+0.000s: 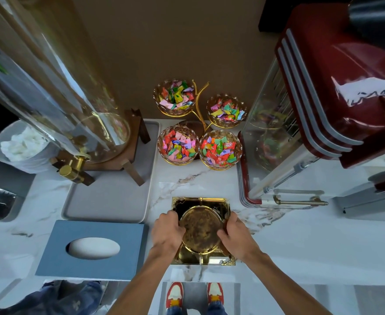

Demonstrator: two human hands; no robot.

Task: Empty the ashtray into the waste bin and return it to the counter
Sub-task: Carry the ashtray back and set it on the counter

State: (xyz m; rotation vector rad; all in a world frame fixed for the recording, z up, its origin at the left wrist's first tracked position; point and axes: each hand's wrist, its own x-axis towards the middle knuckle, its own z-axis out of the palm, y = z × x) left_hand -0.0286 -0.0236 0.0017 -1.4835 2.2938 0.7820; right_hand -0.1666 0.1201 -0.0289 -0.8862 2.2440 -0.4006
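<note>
A square gold ashtray [201,228] with a round bowl in its middle rests on the white marble counter [300,242], close to the front edge. My left hand [167,230] grips its left side and my right hand [234,235] grips its right side, fingers curled over the rim of the bowl. The bowl looks dull and stained; I see no loose contents in it. No waste bin shows in this view.
A blue tissue box [91,250] lies left of the ashtray. Behind it a grey tray [109,201] carries a glass drink dispenser [57,92] on a wooden stand. Several gold bowls of wrapped sweets [199,123] stand at the back. A red glass-fronted machine [300,123] fills the right.
</note>
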